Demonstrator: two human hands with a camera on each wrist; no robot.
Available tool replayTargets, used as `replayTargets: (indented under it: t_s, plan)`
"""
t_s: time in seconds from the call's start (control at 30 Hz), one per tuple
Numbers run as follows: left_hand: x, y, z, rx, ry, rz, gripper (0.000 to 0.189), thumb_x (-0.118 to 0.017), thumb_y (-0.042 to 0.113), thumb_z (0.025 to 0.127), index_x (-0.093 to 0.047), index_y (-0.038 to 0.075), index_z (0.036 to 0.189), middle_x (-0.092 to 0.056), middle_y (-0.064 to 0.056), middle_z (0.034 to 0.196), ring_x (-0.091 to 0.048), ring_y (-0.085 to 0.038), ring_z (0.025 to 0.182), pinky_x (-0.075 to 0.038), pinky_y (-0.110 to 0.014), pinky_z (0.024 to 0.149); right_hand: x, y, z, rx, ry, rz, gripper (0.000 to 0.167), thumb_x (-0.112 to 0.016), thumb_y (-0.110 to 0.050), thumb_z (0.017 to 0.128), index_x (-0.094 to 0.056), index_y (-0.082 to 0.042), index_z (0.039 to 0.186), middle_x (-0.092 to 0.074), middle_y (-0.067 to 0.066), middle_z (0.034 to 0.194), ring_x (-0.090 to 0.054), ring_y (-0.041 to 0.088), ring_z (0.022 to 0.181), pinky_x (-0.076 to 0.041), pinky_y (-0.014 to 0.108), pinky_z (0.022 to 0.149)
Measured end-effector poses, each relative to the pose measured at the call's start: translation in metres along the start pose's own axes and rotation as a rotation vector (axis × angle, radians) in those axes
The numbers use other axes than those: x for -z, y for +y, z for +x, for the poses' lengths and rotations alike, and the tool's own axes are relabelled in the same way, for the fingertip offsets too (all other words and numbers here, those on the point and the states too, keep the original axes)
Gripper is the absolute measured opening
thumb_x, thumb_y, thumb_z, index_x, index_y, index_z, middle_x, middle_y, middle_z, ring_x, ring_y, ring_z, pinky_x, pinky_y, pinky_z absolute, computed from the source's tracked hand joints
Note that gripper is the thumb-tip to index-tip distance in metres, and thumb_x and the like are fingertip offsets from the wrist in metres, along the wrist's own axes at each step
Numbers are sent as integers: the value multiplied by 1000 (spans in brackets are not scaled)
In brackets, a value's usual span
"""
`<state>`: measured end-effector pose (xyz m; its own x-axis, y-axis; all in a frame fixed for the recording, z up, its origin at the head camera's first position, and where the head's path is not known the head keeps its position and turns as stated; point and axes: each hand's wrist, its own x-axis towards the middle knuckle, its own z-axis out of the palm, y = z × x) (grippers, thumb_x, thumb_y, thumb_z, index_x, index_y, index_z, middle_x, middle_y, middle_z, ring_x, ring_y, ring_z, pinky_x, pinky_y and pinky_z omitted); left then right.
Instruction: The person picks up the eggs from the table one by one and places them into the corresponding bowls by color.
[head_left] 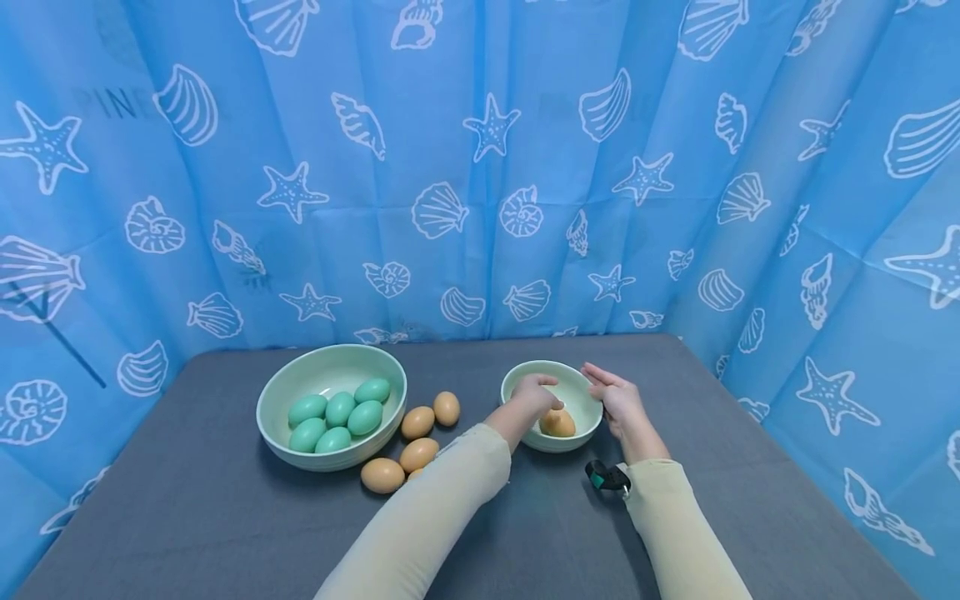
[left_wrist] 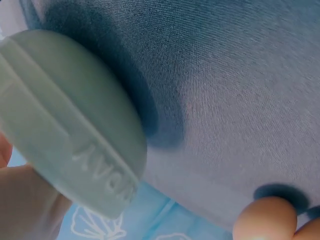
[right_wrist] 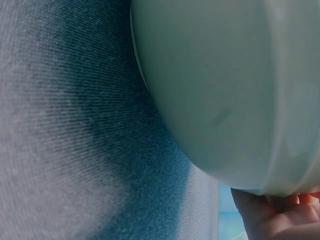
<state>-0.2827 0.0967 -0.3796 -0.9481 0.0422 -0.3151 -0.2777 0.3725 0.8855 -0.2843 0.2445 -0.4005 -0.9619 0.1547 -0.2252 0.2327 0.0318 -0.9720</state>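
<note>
A small pale green bowl (head_left: 551, 446) stands on the grey table, with a brown egg (head_left: 558, 424) inside it. Over its left rim reaches my left hand (head_left: 531, 400), thumb and fingers spread apart above the egg, with nothing visible between them. Along the outside of the right rim my right hand (head_left: 621, 403) lies with its fingers stretched out, touching or very near the wall. Raised letters show on the bowl's side (left_wrist: 95, 150) in the left wrist view. The right wrist view has the right fingers (right_wrist: 280, 212) against the bowl's outer wall, partly hidden by it.
On the left stands a larger green bowl (head_left: 330, 457) holding several green eggs (head_left: 339, 409). Several brown eggs (head_left: 418, 454) lie on the table (head_left: 225, 517) beside it, one partly behind the left sleeve. A black strap (head_left: 607, 477) hangs at the right wrist. A blue shell-print curtain (head_left: 450, 275) closes the back.
</note>
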Motion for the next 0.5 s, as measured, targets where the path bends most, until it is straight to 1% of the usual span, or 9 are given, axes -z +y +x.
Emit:
replayTargets:
  t_s: [0.1, 0.17, 0.3, 0.4, 0.5]
  plan:
    - [8, -1, -6, -40, -10, -26, 39, -72, -2, 83, -68, 10, 120, -61, -12, 125, -57, -24, 113, -50, -36, 95, 0, 0, 1, 8, -4, -1, 53, -40, 7, 98, -38, -7, 149, -37, 12, 151, -27, 29, 143, -24, 46, 115]
    - [15, -2, -12, -65, -32, -60, 40, -71, -2, 85, -67, 9, 123, -61, -14, 124, -57, -28, 116, -50, -39, 96, 0, 1, 1, 12, -7, -1, 53, -40, 6, 98, -38, -7, 149, -37, 13, 151, -27, 29, 142, -25, 46, 115]
    - [31, -7, -26, -118, -77, -111, 40, -69, 0, 87, -64, 7, 127, -61, -16, 124, -59, -30, 113, -52, -42, 93, 0, 1, 0, 13, -14, -2, 52, -40, 6, 99, -37, -6, 149, -36, 13, 151, -27, 29, 143, -24, 46, 115]
    - [42, -12, -36, -173, -109, -118, 41, -68, 2, 89, -62, 5, 130, -61, -17, 125, -58, -30, 114, -53, -41, 89, 1, 1, 0, 14, -17, -1, 52, -38, 6, 99, -36, -5, 149, -35, 14, 152, -26, 29, 143, -23, 46, 116]
    - [55, -16, -45, -207, -130, -141, 41, -67, 3, 91, -60, 3, 131, -59, -19, 127, -57, -31, 116, -53, -41, 89, 1, 0, -1, 15, -17, 1, 52, -39, 7, 99, -36, -5, 149, -35, 14, 151, -26, 29, 143, -23, 46, 116]
